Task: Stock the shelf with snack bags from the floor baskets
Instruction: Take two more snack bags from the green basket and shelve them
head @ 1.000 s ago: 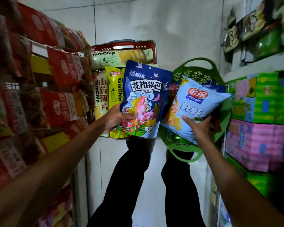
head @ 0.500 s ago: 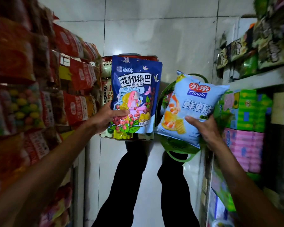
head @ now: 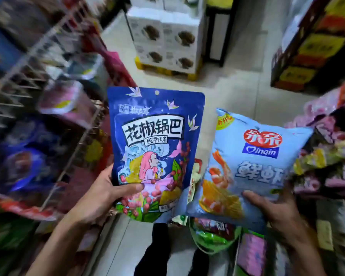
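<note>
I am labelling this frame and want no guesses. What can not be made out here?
1. Head view, left shelf: motion blur, packets unreadable.
2. Goods at right: blurred, cut by the right edge.
3. Green basket: mostly hidden behind the light bag.
4. Fingers of the left hand: behind the dark bag, only the thumb shows.
5. Fingers of the right hand: hidden behind the light bag.

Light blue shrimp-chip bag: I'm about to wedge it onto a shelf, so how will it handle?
The light blue bag looks puffed like a pillow, so it is probably light and springy when pushed. The right hand holds it up by one lower corner, suggesting little weight. Its glossy film may slip, and a hard grip might crush the contents.
</note>
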Demonstrator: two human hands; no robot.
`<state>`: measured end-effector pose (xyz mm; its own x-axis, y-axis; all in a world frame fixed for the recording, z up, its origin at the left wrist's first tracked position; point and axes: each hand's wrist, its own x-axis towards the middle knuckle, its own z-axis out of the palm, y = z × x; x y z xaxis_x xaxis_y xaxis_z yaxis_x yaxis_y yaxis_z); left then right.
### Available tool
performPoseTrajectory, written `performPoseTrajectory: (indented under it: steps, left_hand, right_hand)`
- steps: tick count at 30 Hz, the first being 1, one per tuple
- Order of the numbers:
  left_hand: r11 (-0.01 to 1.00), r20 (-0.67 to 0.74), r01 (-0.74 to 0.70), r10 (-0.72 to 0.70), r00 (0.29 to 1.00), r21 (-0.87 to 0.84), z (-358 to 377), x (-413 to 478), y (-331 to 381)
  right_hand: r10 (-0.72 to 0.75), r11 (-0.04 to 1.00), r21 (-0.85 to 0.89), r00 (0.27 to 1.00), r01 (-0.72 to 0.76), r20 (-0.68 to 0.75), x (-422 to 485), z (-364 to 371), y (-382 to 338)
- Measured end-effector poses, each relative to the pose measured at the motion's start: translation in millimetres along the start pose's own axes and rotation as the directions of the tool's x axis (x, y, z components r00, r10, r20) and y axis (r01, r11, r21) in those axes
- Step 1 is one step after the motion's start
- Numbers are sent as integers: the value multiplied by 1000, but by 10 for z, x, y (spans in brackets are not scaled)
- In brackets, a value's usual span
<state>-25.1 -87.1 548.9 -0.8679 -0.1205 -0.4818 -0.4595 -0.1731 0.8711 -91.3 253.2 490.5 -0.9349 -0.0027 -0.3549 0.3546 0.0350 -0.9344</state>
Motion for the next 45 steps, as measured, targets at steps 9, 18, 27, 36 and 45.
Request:
performPoseTrajectory:
  steps: [9,18,27,36,45]
  left_hand:
    - [886,-408,-463,414,814,-25,-538,-2504,1304]
    - [751,-772,-633,511,378,187,-1384,-5364,843]
    - [750,-930,-569,358,-81,338,-1994,-8650,-457]
    - [777,-885,-433,348,-308,456,-2538,-10670,-1097]
    - [760,-824,-341,439,-357,553,-4013,-12223,-1040]
  right_hand:
    - [-398,907,106,747,407,533,-1106,1096,-2205]
    - [-493,816,316,296,484,818,-3211,2845,-2635]
    - [-379,863,428,-218,269,900,-6428,4393,-1779]
    - [-380,857,473,-370,205,848,-8748,5394,-1347]
    - [-592,755,655,-394,33,703,-10419,6693,-1468]
